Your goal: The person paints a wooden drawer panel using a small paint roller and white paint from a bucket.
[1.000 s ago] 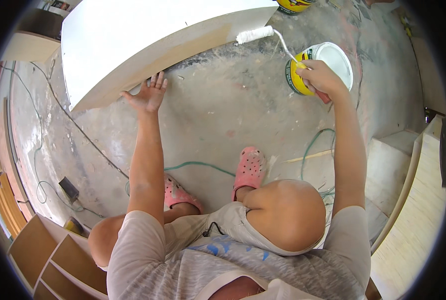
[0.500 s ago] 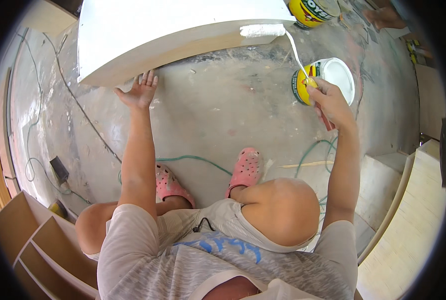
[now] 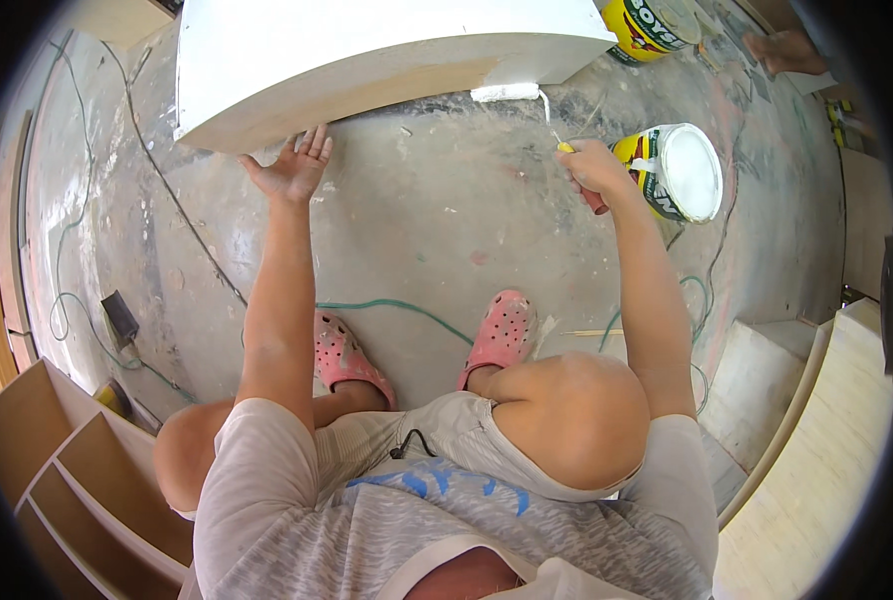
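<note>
A large white cabinet or box (image 3: 367, 30) lies ahead, its near side bare light wood (image 3: 367, 95) with a whitened stretch at the right end. My right hand (image 3: 602, 172) grips a paint roller by its red and yellow handle. The roller's white sleeve (image 3: 505, 93) rests at the lower edge of that side. My left hand (image 3: 292, 172) is open, palm up and fingers spread, with the fingertips at the lower edge of the box's left part. Beside my right hand stands a yellow and green paint can (image 3: 659, 180), its top covered in white.
A second yellow can (image 3: 649, 28) stands by the box's far right corner. Green hose (image 3: 397, 303) and dark cable (image 3: 162, 180) cross the concrete floor. Wooden shelving (image 3: 97, 470) is at lower left, a pale panel (image 3: 817, 450) at right. Another person's hand (image 3: 787, 52) shows at upper right.
The roller has come down from the side's face to its lower edge, leaving white paint there. My right hand has moved left, away from in front of the can. My left hand stays open.
</note>
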{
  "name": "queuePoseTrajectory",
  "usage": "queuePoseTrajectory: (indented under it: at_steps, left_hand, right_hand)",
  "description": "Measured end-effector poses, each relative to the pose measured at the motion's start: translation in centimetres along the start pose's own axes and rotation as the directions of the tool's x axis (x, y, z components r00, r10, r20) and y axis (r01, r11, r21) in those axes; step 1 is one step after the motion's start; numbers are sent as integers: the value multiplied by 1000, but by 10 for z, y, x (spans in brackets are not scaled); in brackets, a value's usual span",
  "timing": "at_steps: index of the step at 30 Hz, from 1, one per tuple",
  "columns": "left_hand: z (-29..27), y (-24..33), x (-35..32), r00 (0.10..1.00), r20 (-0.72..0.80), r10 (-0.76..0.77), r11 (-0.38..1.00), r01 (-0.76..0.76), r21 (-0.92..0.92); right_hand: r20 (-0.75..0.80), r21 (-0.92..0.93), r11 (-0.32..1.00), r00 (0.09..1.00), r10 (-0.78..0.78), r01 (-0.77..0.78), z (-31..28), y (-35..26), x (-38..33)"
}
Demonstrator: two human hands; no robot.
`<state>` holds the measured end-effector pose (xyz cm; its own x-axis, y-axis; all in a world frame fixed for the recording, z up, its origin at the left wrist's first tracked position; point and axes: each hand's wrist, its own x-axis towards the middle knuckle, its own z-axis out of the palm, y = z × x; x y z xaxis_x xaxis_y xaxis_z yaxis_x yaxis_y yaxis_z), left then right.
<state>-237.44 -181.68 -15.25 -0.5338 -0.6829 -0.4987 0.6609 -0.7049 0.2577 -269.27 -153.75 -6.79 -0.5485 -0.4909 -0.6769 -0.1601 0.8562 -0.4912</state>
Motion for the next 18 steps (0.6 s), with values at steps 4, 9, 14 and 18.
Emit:
queuePoseTrajectory:
  at_steps: [4, 9, 14, 18]
  left_hand:
    - [3, 2, -3, 998, -56, 22, 1000, -22, -12]
    - [-12, 4, 5, 1000, -8, 16, 1000, -16, -12]
    - [-11, -1, 3, 1000, -9, 24, 993, -24, -119]
    - [-17, 6, 6, 1000, 10, 30, 987, -28, -157]
  right_hand:
    - [1, -18, 998, 998, -61, 61, -10, -11, -32]
    - [-68, 56, 995, 995, -76, 80, -46, -41, -103]
    - [-181, 200, 971, 979, -98, 134, -68, -63, -165]
    - [-248, 265, 955, 967, -65, 133, -78, -60, -194]
